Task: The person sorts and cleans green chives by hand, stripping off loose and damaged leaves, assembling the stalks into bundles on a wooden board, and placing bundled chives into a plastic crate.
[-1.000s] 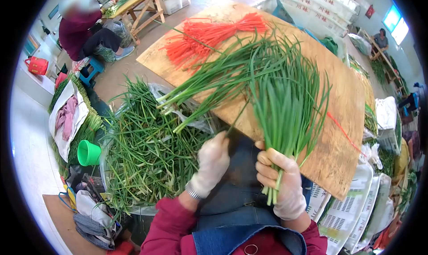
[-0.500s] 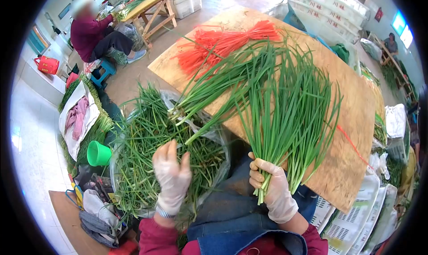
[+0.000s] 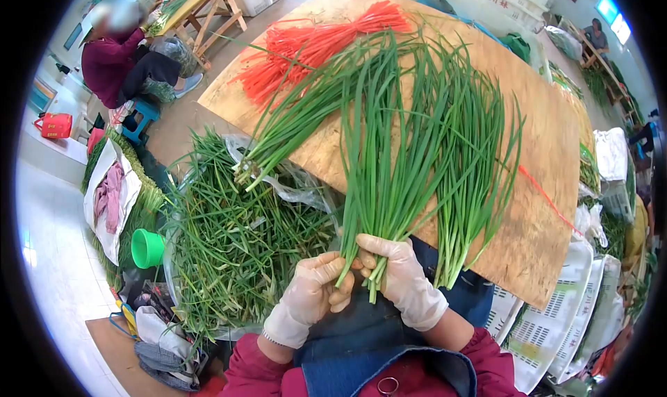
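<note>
My right hand [image 3: 408, 280], in a thin whitish glove, is closed around the lower stems of a bunch of garlic chives [image 3: 389, 188]. The leaves fan out away from me over the wooden board [image 3: 538, 237]. Beside it my left hand [image 3: 306, 294], gloved too, pinches at the stem ends on the bunch's left side; its fingertips are partly hidden. Another bundle of chives [image 3: 458, 230] lies just right of the held one. More loose chives [image 3: 281, 141] lie at the board's left edge, their root ends overhanging it.
Red plastic strips [image 3: 313, 50] lie on the board's far side. Left of me a plastic-lined container [image 3: 316, 199] is heaped with loose green leaves [image 3: 236, 251], near a green cup [image 3: 147, 248]. A person [image 3: 114, 60] sits at another table. White crates [image 3: 549, 327] stand at right.
My left hand has moved right from over the leaf heap to the stem ends and closed there. The held bunch has shifted left, apart from the bundle beside it. The camera view has shifted.
</note>
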Motion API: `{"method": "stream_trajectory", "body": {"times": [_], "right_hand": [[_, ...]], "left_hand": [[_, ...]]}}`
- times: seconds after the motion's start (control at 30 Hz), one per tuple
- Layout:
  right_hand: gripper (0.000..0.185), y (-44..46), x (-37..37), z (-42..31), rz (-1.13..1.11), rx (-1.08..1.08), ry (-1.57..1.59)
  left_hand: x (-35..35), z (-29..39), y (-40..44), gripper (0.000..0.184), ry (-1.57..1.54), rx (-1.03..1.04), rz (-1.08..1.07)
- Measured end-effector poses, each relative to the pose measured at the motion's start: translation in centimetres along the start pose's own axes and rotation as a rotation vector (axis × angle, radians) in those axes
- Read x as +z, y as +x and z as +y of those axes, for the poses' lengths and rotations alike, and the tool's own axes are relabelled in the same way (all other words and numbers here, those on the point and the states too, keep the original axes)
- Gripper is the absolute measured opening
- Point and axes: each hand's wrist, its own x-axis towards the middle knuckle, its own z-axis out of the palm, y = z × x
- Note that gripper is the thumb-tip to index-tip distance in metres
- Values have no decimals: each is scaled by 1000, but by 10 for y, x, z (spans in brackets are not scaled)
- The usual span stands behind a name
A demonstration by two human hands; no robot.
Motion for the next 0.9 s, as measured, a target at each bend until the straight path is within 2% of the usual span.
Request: {"method": "stream_trajectory", "body": {"times": [0.07,0.17,0.3,0.4,0.5,0.6,0.63,0.7,0.73,0.8,0.83,0.9], "right_hand": [[32,3,0,-2,-80,37,-18],[21,5,-1,-3,-149,78,77],[10,6,1,3,-42,40,7],[12,4,1,5,85,-30,-27],[9,1,3,7,118,-64,-15],[11,0,4,-3,129,-133,29],[12,0,5,-1,116,-118,21],[13,0,7,3,85,-89,-6],[15,-1,7,6,56,-94,-16],[16,-4,7,8,68,-81,-16],[16,-4,6,8,69,-76,-15],[15,-8,4,1,79,-79,-20]], "left_hand": [[0,-1,0,27,41,-17,-15],[0,3,-2,35,144,1,3],[4,6,-6,28,288,-19,90],[-1,-6,-10,23,485,91,240],[-13,3,-25,22,782,179,361],[-39,12,-36,28,709,464,677],[-43,12,-38,25,638,482,677],[-25,10,-34,25,683,404,678],[-19,9,-32,22,807,369,530],[-2,3,-16,20,755,260,360],[12,6,-14,19,619,50,309],[5,-3,-10,18,491,48,129]]}}
